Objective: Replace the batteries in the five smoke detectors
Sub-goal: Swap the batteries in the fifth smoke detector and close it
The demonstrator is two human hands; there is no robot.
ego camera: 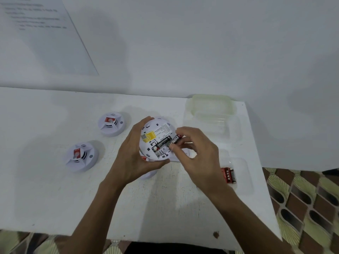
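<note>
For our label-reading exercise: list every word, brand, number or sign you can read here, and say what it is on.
"EVERE...", cut off by fingers: black battery pinched in the right hand.
Printed label on the held smoke detector, in the left hand: too small.
Red batteries in a clear tray: print unreadable.
Sheet of paper on the wall: blurred.

Right hand point(194, 154) seemingly pressing battery point(174, 139) into detector point(156, 131).

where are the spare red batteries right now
In the head view, the red batteries lie in a clear tray at the table's right edge, just right of the right hand.
</note>
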